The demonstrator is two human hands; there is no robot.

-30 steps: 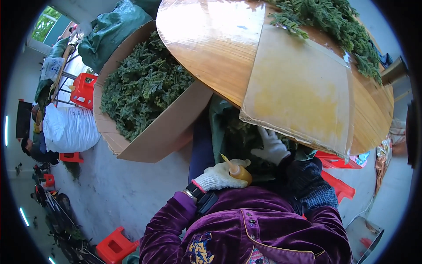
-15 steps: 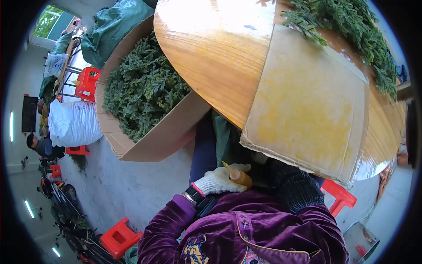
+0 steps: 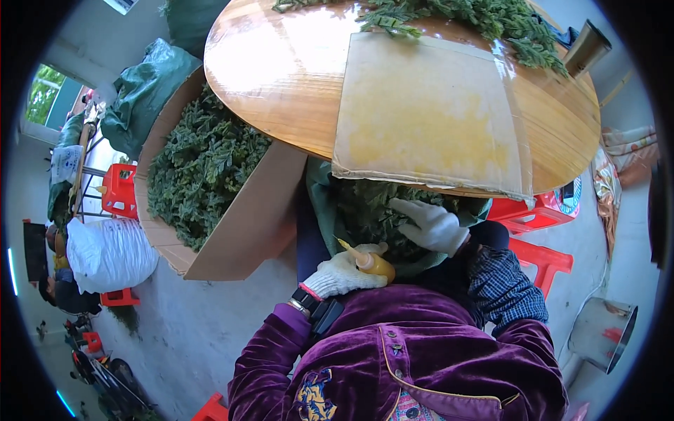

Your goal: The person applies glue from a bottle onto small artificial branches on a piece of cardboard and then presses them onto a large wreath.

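My left hand (image 3: 342, 275), in a white knit glove, is closed around a squeeze bottle (image 3: 380, 267) of amber-yellow contents, its narrow nozzle pointing up and to the left. Beside it, my right hand (image 3: 437, 230), also gloved in white, reaches over a green bag (image 3: 321, 200) at my lap. Its fingers are stretched out and apart, and I see nothing held in them. Artificial green sprigs (image 3: 372, 214) fill the bag, right by the right fingertips. Above both hands lies a flat cardboard sheet (image 3: 428, 112) with yellow stains, its near edge jutting past the table.
The rounded wooden table (image 3: 281, 77) carries more green sprigs (image 3: 477, 17) at its far side. A big cardboard box (image 3: 242, 228) of greenery stands at left, near a white sack (image 3: 112, 254) and a red stool (image 3: 119, 189). Another red stool (image 3: 540, 261) and a metal bin (image 3: 597, 333) are at right.
My right hand has come out from under the cardboard's edge and now shows over the sprigs in the bag. The left hand keeps the bottle. The whole view has shifted and turned.
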